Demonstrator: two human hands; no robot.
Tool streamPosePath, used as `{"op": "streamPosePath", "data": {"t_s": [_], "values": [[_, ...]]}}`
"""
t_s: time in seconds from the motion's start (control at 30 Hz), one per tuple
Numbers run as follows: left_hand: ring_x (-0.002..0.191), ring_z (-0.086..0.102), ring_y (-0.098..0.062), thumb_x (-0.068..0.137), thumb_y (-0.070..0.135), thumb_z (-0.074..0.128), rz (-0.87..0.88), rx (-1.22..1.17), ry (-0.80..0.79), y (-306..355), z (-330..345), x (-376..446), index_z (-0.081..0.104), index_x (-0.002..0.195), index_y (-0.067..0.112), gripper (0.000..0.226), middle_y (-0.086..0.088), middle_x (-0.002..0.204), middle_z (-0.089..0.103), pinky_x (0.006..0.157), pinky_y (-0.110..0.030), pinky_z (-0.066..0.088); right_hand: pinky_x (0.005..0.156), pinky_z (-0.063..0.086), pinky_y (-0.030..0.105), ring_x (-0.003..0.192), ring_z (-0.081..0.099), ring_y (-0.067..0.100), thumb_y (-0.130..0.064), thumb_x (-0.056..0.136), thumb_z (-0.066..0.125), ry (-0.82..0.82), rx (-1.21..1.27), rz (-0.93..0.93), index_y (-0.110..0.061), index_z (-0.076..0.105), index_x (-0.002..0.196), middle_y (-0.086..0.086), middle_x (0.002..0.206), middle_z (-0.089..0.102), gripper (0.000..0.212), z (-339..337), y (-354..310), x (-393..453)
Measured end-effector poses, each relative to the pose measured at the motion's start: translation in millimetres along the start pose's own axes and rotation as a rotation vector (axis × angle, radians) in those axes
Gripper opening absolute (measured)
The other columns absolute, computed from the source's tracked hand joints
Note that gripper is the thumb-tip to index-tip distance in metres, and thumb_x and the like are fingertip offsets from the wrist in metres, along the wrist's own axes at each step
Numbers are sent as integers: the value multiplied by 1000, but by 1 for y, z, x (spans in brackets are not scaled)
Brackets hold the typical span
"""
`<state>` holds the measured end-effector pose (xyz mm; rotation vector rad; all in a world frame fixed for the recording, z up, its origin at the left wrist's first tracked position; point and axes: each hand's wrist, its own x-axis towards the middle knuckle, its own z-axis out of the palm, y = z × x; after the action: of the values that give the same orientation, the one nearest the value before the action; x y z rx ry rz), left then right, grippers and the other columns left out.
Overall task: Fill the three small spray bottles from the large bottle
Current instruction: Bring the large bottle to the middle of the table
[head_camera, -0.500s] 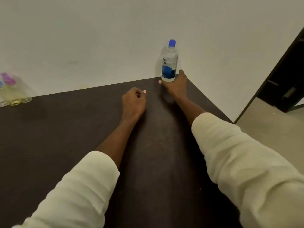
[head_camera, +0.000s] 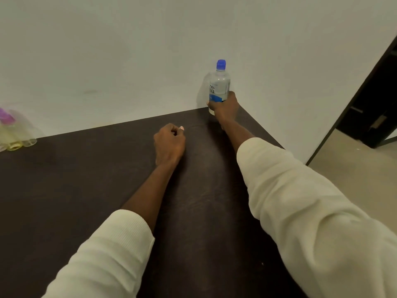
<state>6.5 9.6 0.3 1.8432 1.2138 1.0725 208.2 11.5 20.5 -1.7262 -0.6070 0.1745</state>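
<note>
At the far left edge of the dark table (head_camera: 64,190), the small spray bottles (head_camera: 15,134) stand bunched together against the wall (head_camera: 129,50), half cut off by the frame; they look pale and clear with a purple top showing, and how many there are or whether any holds liquid cannot be told. Toward the middle, the left hand (head_camera: 169,143) rests on the tabletop with its fingers curled in, holding nothing. Further right, at the far right corner, the right hand (head_camera: 224,106) is wrapped round the lower part of the large bottle (head_camera: 219,84), which stands upright with its blue cap on. So the filling looks not yet begun: the cap must come off and the bottles be brought together. The large bottle sits near the table's right edge, beyond which the floor (head_camera: 354,168) drops away. Wide bare tabletop lies between the large bottle and the small ones.
</note>
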Motion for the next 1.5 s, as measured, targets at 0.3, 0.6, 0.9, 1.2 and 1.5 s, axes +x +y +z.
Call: {"op": "streamPosePath", "data": {"t_s": [0.3, 0.6, 0.9, 1.2, 1.5], "values": [[81, 69, -24, 100, 22, 61, -46, -136, 9, 36, -44, -58, 58, 79, 23, 22, -3, 81, 68, 75, -39, 59, 94, 54, 33, 107, 63, 19, -27, 74, 84, -133, 27, -32, -13, 54, 126, 2, 121, 64, 61, -52, -39, -108], [83, 69, -18, 95, 20, 65, -95, -141, -20, 49, -127, -189, 67, 91, 16, 7, -2, 87, 70, 78, -41, 61, 76, 53, 17, 100, 65, 14, -28, 70, 87, -317, 71, -100, -14, 56, 125, 1, 119, 66, 64, -123, -70, -280], [84, 68, -14, 96, 17, 63, -138, -163, -40, 24, -181, -292, 63, 85, 29, 16, 3, 88, 70, 81, -38, 61, 82, 57, 27, 96, 68, 8, -28, 66, 88, -460, 79, -77, -19, 61, 119, -6, 109, 70, 61, -168, -44, -386], [85, 64, -5, 96, 17, 64, -71, -114, -75, 19, -178, -329, 64, 94, 27, 9, 9, 90, 67, 73, -18, 50, 81, 54, 21, 102, 64, 8, -21, 69, 86, -506, 70, -73, -24, 58, 121, -9, 113, 67, 59, -194, -29, -415], [87, 63, -2, 96, 19, 65, -25, -60, -103, 11, -178, -327, 61, 90, 34, 17, 14, 90, 65, 71, -16, 47, 68, 51, 13, 96, 63, -2, -21, 70, 84, -553, 116, -71, -34, 55, 119, -21, 104, 65, 58, -197, -26, -418]]}}
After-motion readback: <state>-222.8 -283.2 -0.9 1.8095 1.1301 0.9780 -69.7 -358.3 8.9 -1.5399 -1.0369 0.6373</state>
